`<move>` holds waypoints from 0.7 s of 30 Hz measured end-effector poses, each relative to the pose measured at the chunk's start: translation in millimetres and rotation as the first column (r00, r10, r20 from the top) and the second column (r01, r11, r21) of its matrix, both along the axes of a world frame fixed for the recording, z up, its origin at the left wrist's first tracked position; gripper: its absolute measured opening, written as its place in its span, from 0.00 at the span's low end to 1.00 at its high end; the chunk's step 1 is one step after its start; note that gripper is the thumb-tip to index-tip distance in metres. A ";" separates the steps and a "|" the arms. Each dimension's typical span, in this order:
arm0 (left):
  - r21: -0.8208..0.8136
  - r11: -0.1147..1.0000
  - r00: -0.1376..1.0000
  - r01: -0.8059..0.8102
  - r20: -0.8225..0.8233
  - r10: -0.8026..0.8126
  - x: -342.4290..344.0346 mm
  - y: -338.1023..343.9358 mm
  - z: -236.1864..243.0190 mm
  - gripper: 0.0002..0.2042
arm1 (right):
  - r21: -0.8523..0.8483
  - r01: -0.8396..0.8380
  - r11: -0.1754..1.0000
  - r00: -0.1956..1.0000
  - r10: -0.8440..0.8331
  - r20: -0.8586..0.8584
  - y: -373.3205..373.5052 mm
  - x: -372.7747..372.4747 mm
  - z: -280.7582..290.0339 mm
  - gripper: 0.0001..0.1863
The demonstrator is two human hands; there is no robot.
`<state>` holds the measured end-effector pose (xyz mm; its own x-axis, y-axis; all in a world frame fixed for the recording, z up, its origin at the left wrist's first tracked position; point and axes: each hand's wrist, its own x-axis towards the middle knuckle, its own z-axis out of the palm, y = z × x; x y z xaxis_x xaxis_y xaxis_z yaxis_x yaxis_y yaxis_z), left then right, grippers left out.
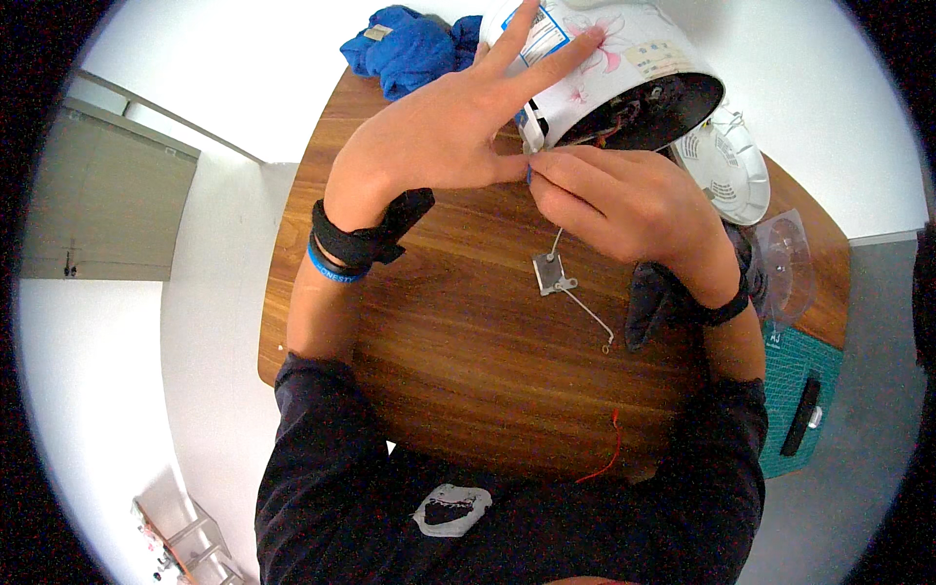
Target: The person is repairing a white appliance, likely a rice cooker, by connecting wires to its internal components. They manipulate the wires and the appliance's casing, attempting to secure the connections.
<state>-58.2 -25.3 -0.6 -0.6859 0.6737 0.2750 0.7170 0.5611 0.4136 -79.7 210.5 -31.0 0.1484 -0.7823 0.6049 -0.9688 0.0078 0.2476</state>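
A white flower-patterned cylindrical appliance [609, 58] lies on its side on the wooden table [458, 351], its dark open end facing right and toward me. My left hand [434, 136] lies over its left part with fingers spread, two stretched across the shell, thumb at the white fitting [531, 132] on the lower rim. My right hand [619, 200] is pinched just below that fitting beside my left thumb; a small blue bit shows at the fingertips, but what they hold is hidden. A small silver plate with wires [548, 273] lies below my hands.
A blue cloth [409, 54] sits at the back left. On the right are a white vented cover [731, 180], dark cloth [653, 302], clear plastic piece [790, 253] and green cutting mat [826, 366] bearing a black bar [798, 419]. A red wire [615, 439] lies near the front edge.
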 end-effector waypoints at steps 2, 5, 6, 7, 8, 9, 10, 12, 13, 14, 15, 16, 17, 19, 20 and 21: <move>-0.044 0.999 1.000 -0.031 -0.003 0.031 2.6 2.6 2.5 0.56 | 0.018 0.004 1.000 1.000 -0.005 0.028 0.8 -0.4 -1.3 0.06; -0.035 0.999 0.992 -0.041 0.121 0.045 3.7 3.7 10.2 0.56 | 0.024 0.023 0.999 0.998 -0.024 0.054 1.8 -3.5 -2.0 0.06; -0.019 0.999 0.982 -0.039 0.184 0.042 3.5 3.2 11.1 0.56 | 0.022 0.042 0.999 0.997 -0.043 0.058 2.3 -5.0 -3.6 0.06; -0.022 0.999 0.989 -0.023 0.147 0.026 3.2 1.6 10.0 0.56 | 0.018 0.058 0.998 0.996 -0.059 0.063 2.0 -6.0 -4.7 0.06; -0.026 1.000 0.994 -0.007 0.110 0.010 1.7 -0.3 7.9 0.56 | 0.009 0.058 0.998 0.998 -0.058 0.004 1.2 -6.7 -3.0 0.06; -0.030 1.000 0.997 0.010 0.073 -0.007 0.0 -1.6 5.2 0.55 | 0.001 0.057 0.998 0.997 -0.057 -0.055 0.1 -7.2 0.8 0.06; -0.026 1.000 1.000 0.012 0.013 -0.012 -1.6 -2.3 1.2 0.56 | -0.008 0.055 0.998 0.992 -0.056 -0.115 -0.7 -7.3 3.6 0.06; -0.018 1.000 0.994 0.017 -0.105 -0.019 -3.8 -3.0 -6.8 0.56 | -0.009 0.112 0.994 0.986 -0.112 -0.121 -0.2 -5.3 4.9 0.06; -0.016 1.000 0.996 0.012 -0.085 -0.013 -2.2 -1.1 -5.3 0.56 | -0.008 0.143 0.990 0.982 -0.143 -0.125 1.1 -5.0 5.0 0.06; -0.015 1.000 0.998 0.006 -0.064 -0.007 1.7 1.6 -1.4 0.56 | -0.010 0.158 0.987 0.979 -0.158 -0.128 2.4 -5.1 5.3 0.06; -0.014 1.000 0.999 0.000 -0.043 0.000 3.3 3.5 2.2 0.56 | -0.012 0.172 0.985 0.976 -0.172 -0.132 3.9 -5.5 5.6 0.06; -0.031 0.999 0.998 -0.037 0.045 0.038 3.3 4.5 5.6 0.56 | -0.014 0.183 0.983 0.974 -0.183 -0.134 4.3 -5.3 5.9 0.05; -0.051 0.996 0.988 -0.072 0.131 0.078 3.1 5.7 8.8 0.56 | -0.020 0.180 0.984 0.974 -0.181 -0.135 4.4 -5.2 6.0 0.05; -0.060 0.995 0.984 -0.083 0.155 0.092 3.8 5.4 8.8 0.56 | -0.033 0.173 0.984 0.975 -0.175 -0.137 4.5 -5.2 6.0 0.05; -0.046 0.997 0.993 -0.061 0.095 0.065 4.4 4.4 6.6 0.55 | -0.024 0.166 0.986 0.977 -0.168 -0.129 4.8 -5.2 6.4 0.05; -0.035 0.999 0.999 -0.038 0.033 0.039 4.8 3.5 4.0 0.55 | -0.015 0.160 0.987 0.980 -0.160 -0.121 5.4 -5.4 6.7 0.05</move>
<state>-53.5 -21.7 3.4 -0.7202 0.6550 0.2285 0.6803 0.6025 0.4173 -85.1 215.9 -24.3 0.0941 -0.7988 0.5942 -0.9176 0.1620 0.3631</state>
